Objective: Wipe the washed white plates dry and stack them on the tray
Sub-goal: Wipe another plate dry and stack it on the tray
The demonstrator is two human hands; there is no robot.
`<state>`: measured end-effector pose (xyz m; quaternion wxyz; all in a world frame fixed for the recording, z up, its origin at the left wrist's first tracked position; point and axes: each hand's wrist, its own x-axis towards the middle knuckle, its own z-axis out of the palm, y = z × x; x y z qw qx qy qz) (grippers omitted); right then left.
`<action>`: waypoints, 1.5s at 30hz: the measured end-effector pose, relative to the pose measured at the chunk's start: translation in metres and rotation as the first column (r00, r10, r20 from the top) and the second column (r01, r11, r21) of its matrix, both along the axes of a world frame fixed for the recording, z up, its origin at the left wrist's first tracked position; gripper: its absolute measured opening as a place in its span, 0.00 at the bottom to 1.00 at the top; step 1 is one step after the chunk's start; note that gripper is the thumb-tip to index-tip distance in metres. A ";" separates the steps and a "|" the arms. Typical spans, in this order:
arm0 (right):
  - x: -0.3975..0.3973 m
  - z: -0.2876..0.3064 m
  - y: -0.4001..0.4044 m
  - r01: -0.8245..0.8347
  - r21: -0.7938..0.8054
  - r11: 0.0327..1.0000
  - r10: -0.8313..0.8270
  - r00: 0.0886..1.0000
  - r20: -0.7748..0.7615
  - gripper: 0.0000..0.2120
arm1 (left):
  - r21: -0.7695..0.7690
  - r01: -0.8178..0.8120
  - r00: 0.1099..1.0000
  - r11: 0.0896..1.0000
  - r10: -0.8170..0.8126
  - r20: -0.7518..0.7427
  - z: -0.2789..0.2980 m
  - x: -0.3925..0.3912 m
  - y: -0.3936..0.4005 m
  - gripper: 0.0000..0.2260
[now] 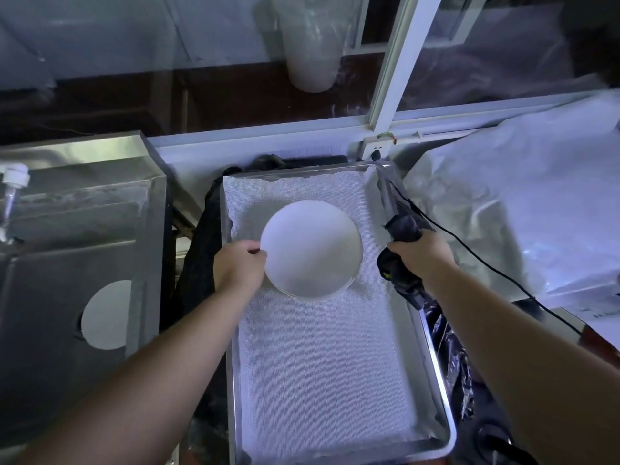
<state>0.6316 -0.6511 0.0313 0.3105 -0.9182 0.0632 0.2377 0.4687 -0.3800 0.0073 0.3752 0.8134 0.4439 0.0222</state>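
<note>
Both forearms reach in from the near edge toward a metal tray (pixel 439 391) lined with a white mesh mat (pixel 322 364). On the mat's far half sits a white plate (pixel 312 248), apparently on top of another plate whose rim shows just below it. The left hand (pixel 240 266) pinches the plate's left rim, thumb on top and fingers curled under the edge. The right hand (pixel 424 255), just beside the tray's right rim and apart from the plate, clutches a dark cloth (pixel 401 263) bunched in its fist. Another white plate (pixel 107 315) lies in the steel sink (pixel 40 297) at left.
</note>
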 end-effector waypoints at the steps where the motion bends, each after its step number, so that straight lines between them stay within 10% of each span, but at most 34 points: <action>1: -0.004 0.002 -0.003 0.004 -0.001 1.000 -0.004 1.000 0.005 0.11 | -0.005 0.007 1.000 1.000 -0.007 -0.002 0.000 -0.001 0.000 0.11; 23: -0.109 0.058 -0.034 -0.505 -0.211 0.837 0.535 0.837 0.115 0.05 | 0.141 0.194 0.968 0.971 -0.165 -0.191 0.060 -0.132 -0.077 0.10; 38: -0.229 0.056 -0.020 -0.848 -0.335 0.411 0.892 0.450 -0.045 0.08 | 0.232 0.083 0.916 0.969 0.018 -0.400 0.077 -0.295 -0.177 0.12; 45: -0.314 0.064 0.048 -0.896 -0.432 0.098 0.993 0.118 -0.019 0.07 | 0.279 -0.047 0.903 0.959 0.160 -0.398 0.088 -0.384 -0.164 0.12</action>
